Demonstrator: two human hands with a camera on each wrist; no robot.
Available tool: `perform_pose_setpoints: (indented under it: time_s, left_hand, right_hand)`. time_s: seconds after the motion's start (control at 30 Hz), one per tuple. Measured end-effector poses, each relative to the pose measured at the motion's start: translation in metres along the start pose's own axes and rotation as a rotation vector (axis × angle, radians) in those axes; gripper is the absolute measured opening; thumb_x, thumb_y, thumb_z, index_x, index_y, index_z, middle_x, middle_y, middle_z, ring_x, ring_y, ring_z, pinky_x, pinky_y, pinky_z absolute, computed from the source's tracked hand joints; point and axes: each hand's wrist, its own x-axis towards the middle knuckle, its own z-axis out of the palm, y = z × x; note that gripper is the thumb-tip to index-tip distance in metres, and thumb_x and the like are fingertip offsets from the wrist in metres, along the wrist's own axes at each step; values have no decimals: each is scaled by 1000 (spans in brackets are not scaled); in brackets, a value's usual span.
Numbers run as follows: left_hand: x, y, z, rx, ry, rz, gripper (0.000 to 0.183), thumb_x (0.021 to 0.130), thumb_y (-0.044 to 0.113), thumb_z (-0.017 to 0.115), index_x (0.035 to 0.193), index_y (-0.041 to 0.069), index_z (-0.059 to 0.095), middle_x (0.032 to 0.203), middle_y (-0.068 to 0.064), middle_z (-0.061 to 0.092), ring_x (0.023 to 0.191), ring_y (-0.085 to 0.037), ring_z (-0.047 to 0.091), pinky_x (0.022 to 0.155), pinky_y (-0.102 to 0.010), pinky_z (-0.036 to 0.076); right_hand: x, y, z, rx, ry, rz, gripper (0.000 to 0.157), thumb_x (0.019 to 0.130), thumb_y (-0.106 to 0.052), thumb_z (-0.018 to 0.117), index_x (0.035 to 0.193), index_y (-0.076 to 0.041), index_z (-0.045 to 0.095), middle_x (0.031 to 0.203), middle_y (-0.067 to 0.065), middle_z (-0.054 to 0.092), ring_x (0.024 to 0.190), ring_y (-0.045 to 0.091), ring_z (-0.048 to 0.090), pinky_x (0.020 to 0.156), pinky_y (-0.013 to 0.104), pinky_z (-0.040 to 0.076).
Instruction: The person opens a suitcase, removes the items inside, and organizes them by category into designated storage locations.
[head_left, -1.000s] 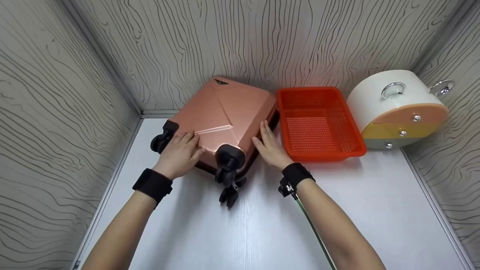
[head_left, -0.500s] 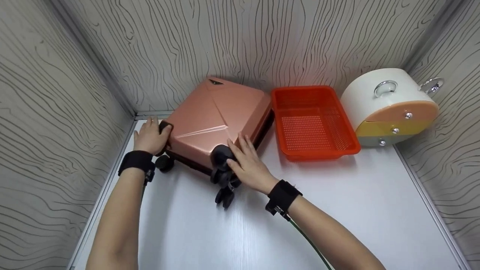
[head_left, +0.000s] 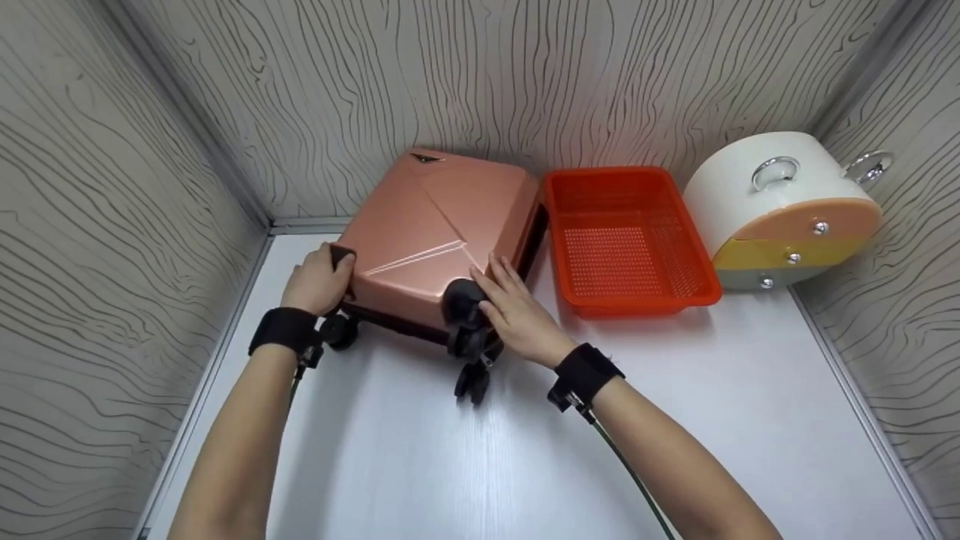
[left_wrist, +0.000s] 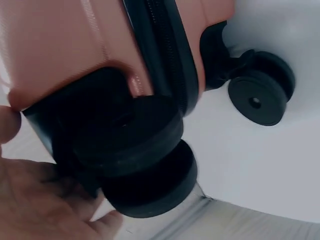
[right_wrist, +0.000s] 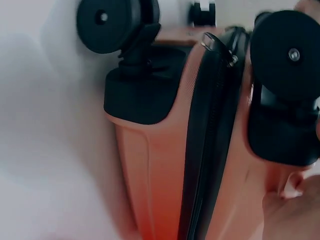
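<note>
A rose-gold suitcase (head_left: 435,217) lies flat on the white table with its wheels toward me. At its near left corner my left hand (head_left: 315,283) grips the black wheel mount. The left wrist view shows the thumb on the shell's edge and the fingers (left_wrist: 40,200) around the outer side, beside a twin wheel (left_wrist: 150,185). My right hand (head_left: 525,315) rests on the near right corner with its fingers stretched forward, next to another black wheel (head_left: 474,341). The zipper seam (right_wrist: 210,120) runs along the case's side in the right wrist view.
An orange-red plastic basket (head_left: 637,306) stands close to the suitcase's right side. Beyond it is a white rounded drawer box (head_left: 742,172) with chrome handles and coloured drawers. Patterned panels (head_left: 465,75) enclose the table at the back and both sides.
My left hand moved from the suitcase's front edge to its left wheel corner. The right hand shifted from the right side onto the near right corner. The suitcase has turned slightly.
</note>
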Motion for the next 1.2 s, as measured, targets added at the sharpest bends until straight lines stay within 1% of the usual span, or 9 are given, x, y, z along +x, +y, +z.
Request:
perform_pose_setpoints:
  time_s: [0.13, 0.43, 0.63, 0.77, 0.87, 0.93, 1.0, 1.1, 1.2]
  left_hand:
    - [-9, 10, 6, 26, 6, -7, 71, 110, 38, 36, 151, -19, 25, 135, -41, 49, 120, -52, 54, 101, -60, 44]
    - [-24, 45, 28, 94, 30, -1, 66, 108, 28, 44, 148, -22, 27, 130, -41, 52, 118, -52, 56, 99, -59, 48]
    - [-31, 53, 39, 121, 81, 31, 69, 105, 24, 51, 148, -23, 26, 134, -41, 50, 123, -53, 53, 102, -59, 45]
    - [-46, 59, 56, 122, 253, 188, 59, 99, 18, 59, 146, -13, 43, 142, -34, 48, 134, -49, 44, 113, -58, 34]
    - [-63, 72, 80, 48, 341, 358, 37, 95, 15, 65, 129, 1, 64, 131, -19, 60, 124, -38, 52, 107, -52, 41]
    - [-74, 84, 100, -44, 280, 422, 24, 94, 15, 66, 116, 8, 71, 116, -8, 66, 109, -27, 59, 95, -43, 49]
    - [-81, 96, 122, -178, 131, 430, 19, 96, 16, 65, 111, 11, 75, 108, 0, 69, 100, -19, 62, 89, -38, 52]
    - [-86, 116, 158, -473, -131, 324, 23, 100, 15, 62, 117, 6, 75, 108, -4, 73, 97, -18, 67, 86, -36, 54]
    - [-84, 136, 192, -842, -319, 128, 32, 101, 9, 60, 130, -6, 65, 119, -17, 71, 102, -26, 69, 90, -38, 56]
  right_hand:
    - [2, 17, -15, 55, -14, -13, 55, 111, -21, 44, 163, -18, 27, 170, 10, 3, 156, 27, 1, 123, 52, 14]
    - [7, 57, -49, 99, -31, 8, 53, 111, -14, 42, 162, -15, 29, 171, 7, 10, 156, 29, 8, 124, 51, 14]
    - [9, 65, -59, 121, -59, 69, 54, 111, -15, 41, 163, -20, 28, 171, 2, 9, 155, 27, 12, 123, 50, 15]
    - [8, 62, -58, 134, -77, 78, 55, 111, -15, 40, 164, -21, 26, 171, 2, 7, 156, 28, 10, 123, 52, 15]
    - [7, 60, -59, 143, -88, 83, 55, 111, -16, 40, 164, -22, 25, 171, 2, 6, 156, 27, 10, 123, 52, 14]
    - [7, 60, -59, 148, -84, 83, 55, 111, -16, 41, 164, -22, 25, 171, 2, 7, 156, 27, 10, 123, 52, 14]
    - [8, 60, -61, 141, -74, 81, 55, 111, -15, 41, 164, -21, 26, 171, 3, 8, 156, 28, 10, 123, 51, 14]
    - [8, 60, -60, 132, -64, 70, 55, 111, -13, 41, 163, -18, 27, 171, 6, 9, 155, 30, 11, 123, 53, 15]
    - [10, 61, -58, 123, -59, 53, 55, 110, -11, 42, 163, -16, 27, 171, 8, 9, 155, 32, 12, 123, 53, 16]
